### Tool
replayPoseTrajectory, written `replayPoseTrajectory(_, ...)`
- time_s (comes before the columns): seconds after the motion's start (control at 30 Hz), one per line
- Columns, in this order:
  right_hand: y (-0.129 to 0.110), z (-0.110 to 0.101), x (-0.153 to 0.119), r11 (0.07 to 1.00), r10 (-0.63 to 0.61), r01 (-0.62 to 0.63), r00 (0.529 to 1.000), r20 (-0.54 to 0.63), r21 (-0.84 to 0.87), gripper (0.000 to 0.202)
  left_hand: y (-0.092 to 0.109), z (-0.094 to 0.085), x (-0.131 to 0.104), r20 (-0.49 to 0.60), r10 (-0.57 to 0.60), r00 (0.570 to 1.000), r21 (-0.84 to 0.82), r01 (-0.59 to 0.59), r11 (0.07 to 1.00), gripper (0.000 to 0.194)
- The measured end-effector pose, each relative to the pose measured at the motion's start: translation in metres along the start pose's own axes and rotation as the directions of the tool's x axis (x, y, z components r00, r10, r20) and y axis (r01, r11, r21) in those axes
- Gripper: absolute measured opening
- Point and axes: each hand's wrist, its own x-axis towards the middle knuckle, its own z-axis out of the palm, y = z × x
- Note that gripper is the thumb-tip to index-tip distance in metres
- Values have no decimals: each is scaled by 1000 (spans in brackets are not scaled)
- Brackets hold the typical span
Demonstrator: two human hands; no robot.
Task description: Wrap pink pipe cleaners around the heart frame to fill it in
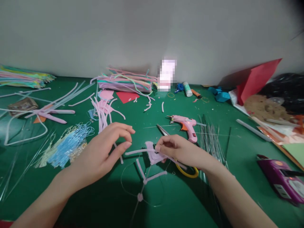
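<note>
Green table (142, 117); right hand (179, 148) pinches strip (140, 152); scissors (162, 129) beneath, glue gun (185, 122) beyond.

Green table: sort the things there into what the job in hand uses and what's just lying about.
Likely in the job: right hand's lilac piece and strip; wire stem; scissors; glue gun.

Apparently just lying about: tassels; purple device; tall red card.

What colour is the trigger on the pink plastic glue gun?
The pink plastic glue gun has an orange trigger, best seen in the head view.
</note>
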Motion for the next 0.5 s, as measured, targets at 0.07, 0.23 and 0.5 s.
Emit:
replayPoseTrajectory(0.07,2,-1,2,999,-21,22,1000,-21,26,23,-3,9,0,-119,-120,986,-243,88,966,22)
replayPoseTrajectory(0.23,4,-2,4,996,-53,54,998,-15,71,27,-7,29,5,79,-161,984,-228,176,958,43)
replayPoseTrajectory(0.5,7,18,3,944,-158,53,939,-305,-327,19,-13,44,1,54,93,994,94,-98,991,23)
